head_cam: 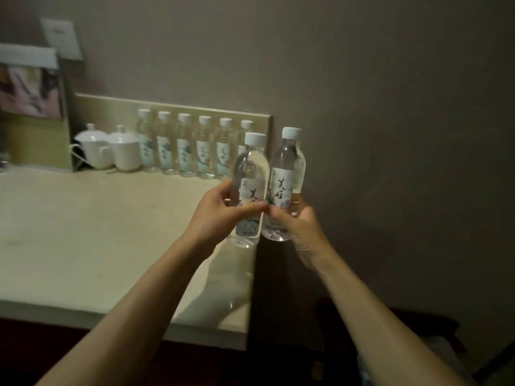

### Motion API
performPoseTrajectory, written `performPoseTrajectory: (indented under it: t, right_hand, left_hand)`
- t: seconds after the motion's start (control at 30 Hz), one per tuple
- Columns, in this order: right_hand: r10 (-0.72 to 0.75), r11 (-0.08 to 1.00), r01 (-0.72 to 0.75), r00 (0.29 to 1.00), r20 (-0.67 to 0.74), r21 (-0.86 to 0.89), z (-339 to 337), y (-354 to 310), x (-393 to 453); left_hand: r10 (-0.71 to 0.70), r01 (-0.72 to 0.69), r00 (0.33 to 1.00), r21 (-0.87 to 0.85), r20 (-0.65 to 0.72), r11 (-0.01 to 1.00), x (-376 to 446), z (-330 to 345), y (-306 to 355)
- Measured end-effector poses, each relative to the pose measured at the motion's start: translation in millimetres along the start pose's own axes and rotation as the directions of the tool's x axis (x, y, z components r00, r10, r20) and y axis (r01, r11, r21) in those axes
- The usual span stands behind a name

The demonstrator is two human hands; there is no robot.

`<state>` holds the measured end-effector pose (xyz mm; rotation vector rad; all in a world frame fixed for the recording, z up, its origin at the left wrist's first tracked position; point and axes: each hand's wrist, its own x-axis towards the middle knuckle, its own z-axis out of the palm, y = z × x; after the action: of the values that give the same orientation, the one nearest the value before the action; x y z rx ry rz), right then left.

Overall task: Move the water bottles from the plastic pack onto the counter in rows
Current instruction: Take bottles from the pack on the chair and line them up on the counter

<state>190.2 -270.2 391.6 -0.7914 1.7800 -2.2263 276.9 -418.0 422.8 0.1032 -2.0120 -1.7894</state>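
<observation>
My left hand [216,215] grips a clear water bottle [252,174] with a white cap and a printed label, held upright above the counter's right edge. My right hand [296,221] grips a second such bottle [287,168] just right of it, over the gap beside the counter; the two bottles almost touch. A row of several bottles [185,146] stands along the back of the beige counter [83,232], against the low backsplash. The plastic pack is out of view.
Two white lidded cups [110,149] stand left of the bottle row. A framed card [30,87] leans at the far left, below a wall plate [61,37]. A grey wall rises behind and to the right. The floor below is dark.
</observation>
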Motion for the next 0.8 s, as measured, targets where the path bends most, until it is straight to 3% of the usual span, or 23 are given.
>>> performPoseTrajectory:
  t: [0.3, 0.43, 0.6, 0.8]
  right_hand:
    - [0.069, 0.989, -0.062, 0.997, 0.042, -0.135, 124.8, 17.4, 40.9]
    - [0.113, 0.973, -0.094, 0.991, 0.078, -0.21, 153.7, 23.5, 75.3]
    - [0.148, 0.941, -0.101, 0.981, 0.126, -0.323, 177.8, 30.8, 122.5]
    - [0.196, 0.934, -0.15, 0.974, 0.116, -0.325, 201.6, 58.2, 163.6]
  left_hand:
    - [-0.006, 0.014, 0.996, 0.08, -0.093, 0.997, 15.9, -134.3, -11.4]
    - [-0.016, 0.035, 0.98, 0.093, -0.199, 0.995, 42.5, -167.5, -25.6]
    - [-0.049, 0.073, 0.974, 0.106, -0.221, 0.992, 81.7, -204.0, -39.8]
    - [-0.022, 0.091, 0.957, 0.229, -0.288, 0.969, 119.3, -228.5, -53.8]
